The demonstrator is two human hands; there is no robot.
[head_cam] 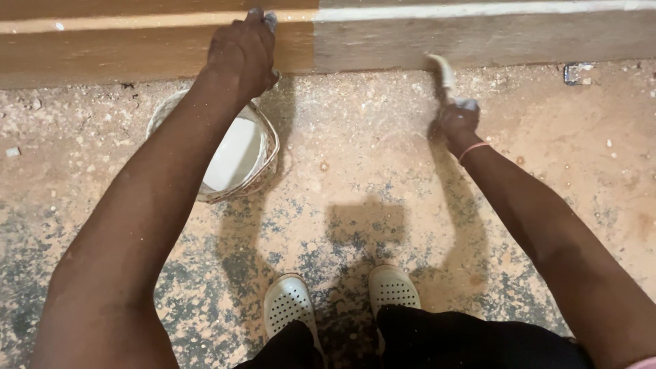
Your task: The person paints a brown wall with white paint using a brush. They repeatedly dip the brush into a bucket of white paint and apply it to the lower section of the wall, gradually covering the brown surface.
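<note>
Looking down from the head view, two bare arms are seen stretched toward a low ledge (137, 51) that runs along the top of the picture. The left hand (240, 51) is laid against the face of the ledge, its fingers (256, 17) curled over the top edge and pressed to it, closed rather than spread; nothing is seen gripped in them. One fingertip is smeared with pale paint. Left of this hand the ledge is tan; right of it the ledge is grey with a whitish strip on top.

The right hand (458, 123) is held below the grey stretch of the ledge, well apart from the left hand. Its fingers are wrapped shut around the handle of a brush (444, 72), whose pale tip is raised toward the base of the ledge; whether the tip touches the ledge cannot be told, as it is blurred. A thin pink band is worn at that wrist.

A bucket (263, 174) with white paint inside is set on the floor (355, 157) just below the ledge, partly hidden under the left forearm. Two white perforated shoes (290, 304) are planted on the speckled, paint-flecked floor, far below the ledge.
</note>
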